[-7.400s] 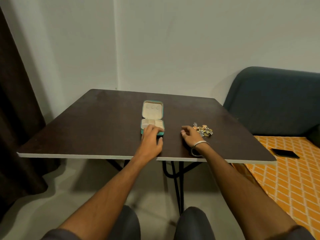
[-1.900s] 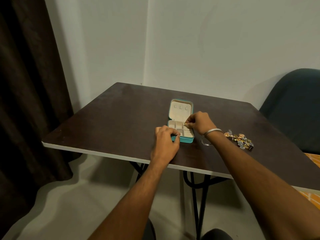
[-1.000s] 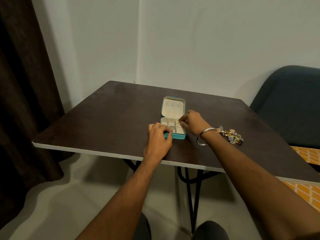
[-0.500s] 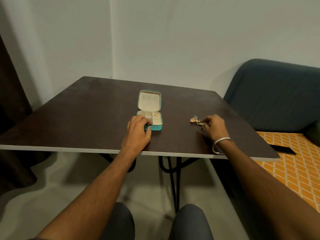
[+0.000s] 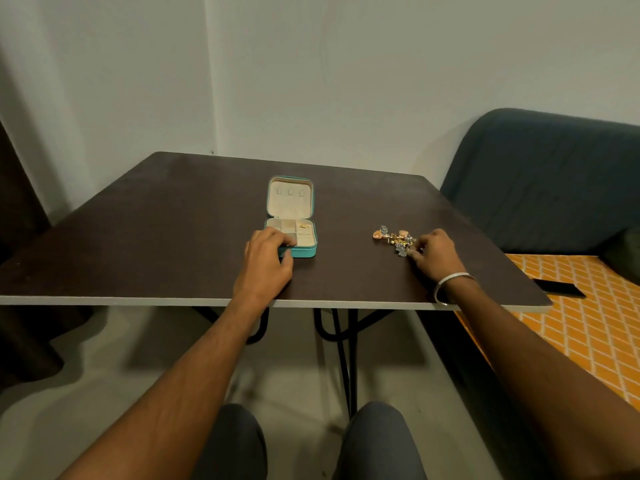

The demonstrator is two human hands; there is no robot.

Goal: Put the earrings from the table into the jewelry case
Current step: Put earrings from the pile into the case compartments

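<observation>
Right hand [image 5: 434, 252]: fingers curled down at the near right edge of the earrings [image 5: 394, 239], fingertips in among the pieces. Looks like a pinch closing on one item, but the piece itself is too small to make out between the fingertips; can't say for sure that anything is caught. A metal bangle [image 5: 450, 287] sits on that wrist.

Left hand [image 5: 266, 259]: fingers curled over the near left corner of the jewelry case [image 5: 291, 237], holding its base down on the table [image 5: 138, 237].

Case: teal, lid propped open away from the person, pale lining, base split into small compartments. One gold piece already lies in a far right compartment; the others that show look bare.

Earrings: a loose heap of gold, pink and silver-toned pieces, well apart from the case, off to its right.

Key relation: the case lies to the left of the working hand, at about the same depth on the table. The carry would be a sideways sweep leftward, ending over the base just past the steadying hand. The right hand is the nearer one to the heap; the left is occupied with the case.

Beyond the table: dark sofa [image 5: 554, 181], a phone [image 5: 559, 288] on an orange patterned surface.
</observation>
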